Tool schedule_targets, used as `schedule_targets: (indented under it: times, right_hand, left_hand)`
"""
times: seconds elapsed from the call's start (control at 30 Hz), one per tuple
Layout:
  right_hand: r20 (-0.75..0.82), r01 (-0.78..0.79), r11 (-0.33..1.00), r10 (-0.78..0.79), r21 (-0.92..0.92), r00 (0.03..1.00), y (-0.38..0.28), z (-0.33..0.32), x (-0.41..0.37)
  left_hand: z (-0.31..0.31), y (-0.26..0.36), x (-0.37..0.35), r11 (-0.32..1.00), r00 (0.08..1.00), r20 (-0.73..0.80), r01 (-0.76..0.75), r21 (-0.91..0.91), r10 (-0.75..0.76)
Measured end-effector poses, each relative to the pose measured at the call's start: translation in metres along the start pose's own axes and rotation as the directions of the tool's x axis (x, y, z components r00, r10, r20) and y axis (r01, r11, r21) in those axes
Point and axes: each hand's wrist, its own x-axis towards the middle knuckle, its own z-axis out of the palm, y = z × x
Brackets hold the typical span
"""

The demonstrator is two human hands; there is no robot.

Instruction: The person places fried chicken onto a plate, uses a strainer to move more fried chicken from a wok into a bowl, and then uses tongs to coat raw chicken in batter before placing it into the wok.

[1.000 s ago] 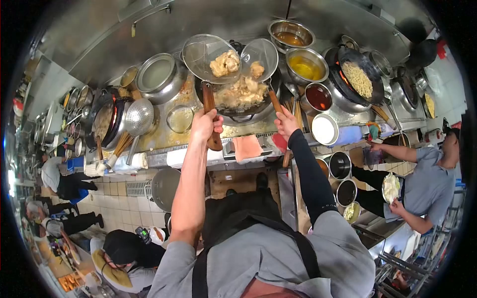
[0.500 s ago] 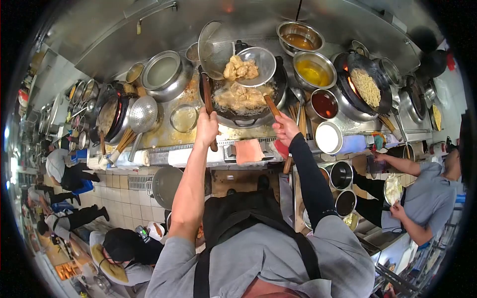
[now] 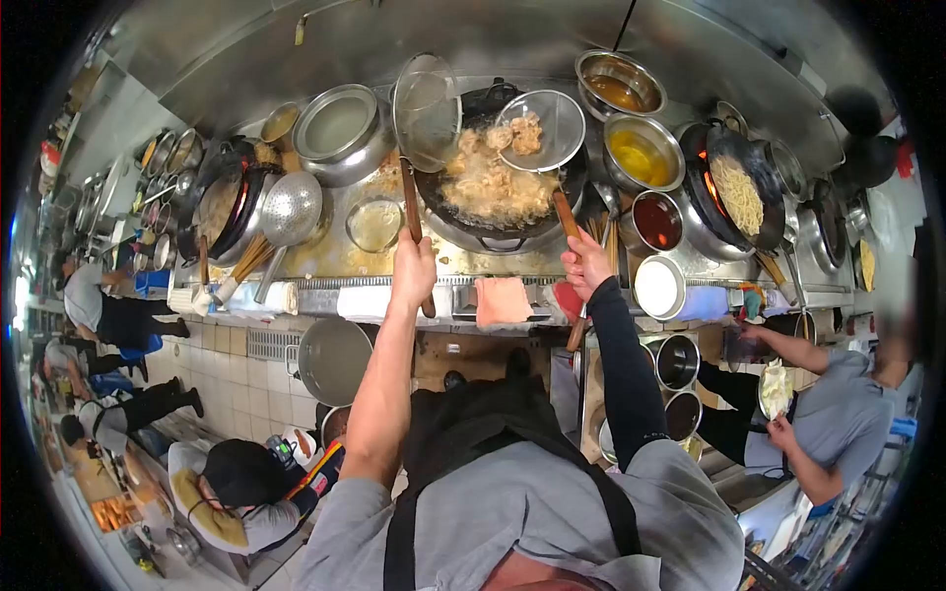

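Note:
My left hand point(image 3: 414, 268) is closed around the wooden handle of a large mesh strainer point(image 3: 424, 108), whose bowl is tipped up at the wok's left edge. In my right hand point(image 3: 586, 264) is the wooden handle of a second mesh strainer point(image 3: 562, 123). A few battered, meat-like pieces point(image 3: 526, 134) lie in that strainer, over the right side of the black wok point(image 3: 440, 219). Below, many pale golden pieces point(image 3: 493, 187) fry in bubbling oil. Both wrists are above the stove's front edge.
Bowls of yellow oil point(image 3: 641, 153) and red sauce point(image 3: 657, 222) stand right of the wok. Further right, noodles point(image 3: 736, 195) sit in another wok by flames. A perforated ladle point(image 3: 292, 210) and large pot point(image 3: 335, 128) are left. A co-worker point(image 3: 838, 424) holds a plate at right; others work at left.
The right strainer has moved right and holds fewer pieces, while more pieces now spread through the bubbling wok. The left strainer stays tipped up. My view has shifted slightly.

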Motion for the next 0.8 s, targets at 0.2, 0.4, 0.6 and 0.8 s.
schedule_targets:
  times: [0.2, 0.4, 0.6, 0.8]
  right_hand:
    - [-0.052, 0.056, 0.996, -0.059, -0.068, 0.997, -0.006, 0.032, 0.028]
    - [-0.198, 0.091, 0.943, -0.16, -0.319, 0.967, -0.009, 0.05, 0.055]
    - [-0.036, 0.2, 0.301, -0.628, -0.932, 0.777, -0.005, -0.004, 0.099]
    - [0.11, -0.022, -0.192, -0.65, -0.981, 0.752, -0.075, 0.017, 0.026]
  left_hand:
    - [0.005, 0.008, 0.011, 0.805, 0.921, 0.252, 0.384, -0.453, -0.297]
    - [0.015, 0.007, 0.043, 0.906, 0.947, 0.218, 0.295, -0.303, -0.235]
    - [0.022, 0.008, 0.053, 0.954, 0.994, 0.09, -0.083, 0.287, 0.059]
    - [0.03, -0.003, 0.04, 0.864, 0.968, 0.114, -0.25, 0.437, 0.222]
